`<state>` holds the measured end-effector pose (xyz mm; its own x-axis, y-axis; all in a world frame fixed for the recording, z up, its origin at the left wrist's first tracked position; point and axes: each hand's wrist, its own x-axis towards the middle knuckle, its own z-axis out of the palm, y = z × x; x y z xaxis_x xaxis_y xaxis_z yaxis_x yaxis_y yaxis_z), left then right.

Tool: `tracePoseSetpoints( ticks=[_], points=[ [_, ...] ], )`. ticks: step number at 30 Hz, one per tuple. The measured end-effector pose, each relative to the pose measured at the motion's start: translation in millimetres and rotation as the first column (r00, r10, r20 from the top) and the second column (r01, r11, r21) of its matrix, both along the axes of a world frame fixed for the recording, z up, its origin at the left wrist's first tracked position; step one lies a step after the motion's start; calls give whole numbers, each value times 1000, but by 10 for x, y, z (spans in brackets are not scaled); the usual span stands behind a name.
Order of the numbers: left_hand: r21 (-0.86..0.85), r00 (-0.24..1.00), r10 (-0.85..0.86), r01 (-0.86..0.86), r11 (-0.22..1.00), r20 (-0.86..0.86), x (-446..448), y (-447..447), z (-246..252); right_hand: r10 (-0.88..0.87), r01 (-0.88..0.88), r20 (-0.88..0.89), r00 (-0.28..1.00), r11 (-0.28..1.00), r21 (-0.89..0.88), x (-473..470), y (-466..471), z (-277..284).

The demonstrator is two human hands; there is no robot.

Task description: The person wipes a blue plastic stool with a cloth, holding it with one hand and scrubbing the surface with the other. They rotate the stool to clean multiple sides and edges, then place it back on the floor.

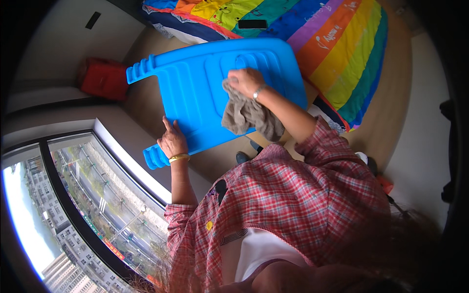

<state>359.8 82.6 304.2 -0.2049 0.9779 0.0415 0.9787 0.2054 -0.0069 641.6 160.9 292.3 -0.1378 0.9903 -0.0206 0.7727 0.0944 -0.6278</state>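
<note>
A blue moulded plastic panel [190, 91] with raised ribs and a notched left end is held tilted in front of me. My left hand [173, 142] grips it at the notch beside the lower ribbed prong, fingers over the edge and the thumb side partly hidden. In my right hand [247, 81] is a bunched grey-brown cloth [243, 113]. That cloth hangs over the panel's right half, and its lower folds drop past the near edge.
Beyond the panel stands a bed with a rainbow-striped cover [329, 62], a black smartphone [252, 24] lying on it. A red case [104, 78] sits on the floor by the left wall. To my lower left is a large window [106, 186] with a dark frame.
</note>
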Motion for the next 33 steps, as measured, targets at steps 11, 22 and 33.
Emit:
tracePoseSetpoints(
  ticks=[11, 22, 33],
  points=[
    [12, 1000, 9, -9, 1000, -17, -32, 28, -79, 548, -519, -45, 835, 760, -390, 565, -1254, 75],
    [87, 999, -7, 11, 996, -44, -55, -12, -145, -277, 248, 114, 954, 943, 220, 1009, 150, 5],
    [52, 999, 40, -39, 998, -13, 16, -9, -101, 43, -35, 222, 974, 999, -38, 986, 107, -27]
  ],
)
